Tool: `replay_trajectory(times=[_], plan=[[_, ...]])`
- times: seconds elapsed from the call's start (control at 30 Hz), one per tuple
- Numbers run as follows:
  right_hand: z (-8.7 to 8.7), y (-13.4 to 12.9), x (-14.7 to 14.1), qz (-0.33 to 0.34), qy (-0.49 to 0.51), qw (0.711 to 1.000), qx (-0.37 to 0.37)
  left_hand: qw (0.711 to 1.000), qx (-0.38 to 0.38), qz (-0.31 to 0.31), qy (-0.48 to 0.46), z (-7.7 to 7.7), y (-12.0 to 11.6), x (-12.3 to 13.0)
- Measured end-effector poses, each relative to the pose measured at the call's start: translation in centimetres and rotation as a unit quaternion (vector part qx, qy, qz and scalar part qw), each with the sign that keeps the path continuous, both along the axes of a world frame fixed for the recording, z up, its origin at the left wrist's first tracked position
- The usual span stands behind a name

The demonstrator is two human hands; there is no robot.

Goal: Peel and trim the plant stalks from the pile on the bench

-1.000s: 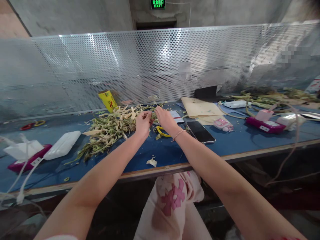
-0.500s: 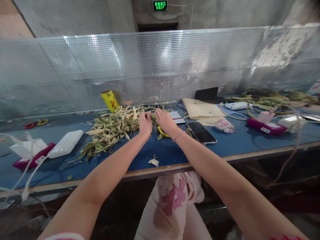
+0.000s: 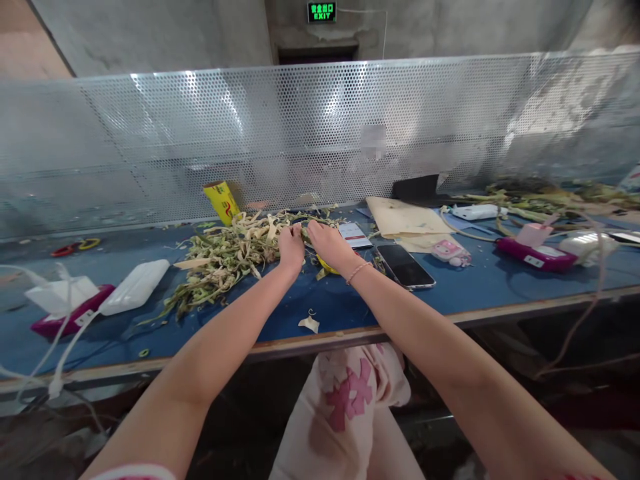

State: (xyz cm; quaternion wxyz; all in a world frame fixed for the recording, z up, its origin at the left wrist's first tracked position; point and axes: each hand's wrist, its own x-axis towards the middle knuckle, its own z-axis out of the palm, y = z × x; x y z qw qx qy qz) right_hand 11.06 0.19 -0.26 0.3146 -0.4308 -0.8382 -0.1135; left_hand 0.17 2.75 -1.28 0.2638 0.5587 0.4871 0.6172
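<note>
Over the right end of a heap of dried, greenish-brown plant stalks (image 3: 233, 250), my two hands are close together with a small gap between them. My left hand (image 3: 291, 248) is closed in a pinch at the heap's edge. Beside it my right hand (image 3: 327, 243), with a braided bracelet at the wrist, has its fingers curled in and pressed together. Whatever lies between the fingertips is too small or hidden to make out. Partly behind the right hand shows a yellow ring-shaped thing (image 3: 327, 267). A pale plant scrap (image 3: 309, 324) lies near the table's front edge.
A dark phone (image 3: 405, 266) and a lit-screen device (image 3: 356, 235) lie right of my hands. Brown paper (image 3: 405, 220) is behind them. Cabled white devices (image 3: 137, 287) sit left, red-and-yellow scissors (image 3: 75, 247) farther back. A perforated metal panel (image 3: 310, 133) borders the back.
My right hand has shifted slightly left and down, and covers more of the yellow ring. The left hand is almost unmoved. The whole view has shifted slightly.
</note>
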Motion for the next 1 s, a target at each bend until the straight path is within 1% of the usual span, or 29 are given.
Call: replay_trajectory(times=[0.1, 0.2, 0.27, 0.43, 0.63, 0.83, 1.0], plan=[[0.1, -0.2, -0.2, -0.005, 0.054, 0.998, -0.013, 0.996, 0.008, 0.071, 0.051, 0.7, -1.1, 0.3], [0.1, -0.3, -0.5, -0.01, 0.11, 0.993, -0.028, 0.992, 0.037, 0.091, 0.078, 1.1, -1.9, 0.4], [0.1, -0.3, -0.7, -0.01, 0.126, 0.991, -0.037, 0.992, 0.051, 0.083, 0.076, 1.2, -2.1, 0.3], [-0.2, -0.2, -1.0, -0.024, 0.155, 0.986, -0.056, 0.991, 0.089, 0.015, 0.102, 1.0, -1.9, -0.4], [-0.8, 0.5, -0.7, -0.043, 0.179, 0.982, -0.041, 0.982, 0.083, -0.005, 0.169, 1.5, -2.3, -0.3], [-0.8, 0.4, 0.0, -0.028, 0.17, 0.985, -0.017, 0.973, 0.094, 0.009, 0.21, 1.5, -2.6, -0.1], [-0.9, 0.6, 0.0, -0.011, 0.186, 0.982, -0.03, 0.964, 0.096, 0.024, 0.245, 1.5, -2.6, -0.3]])
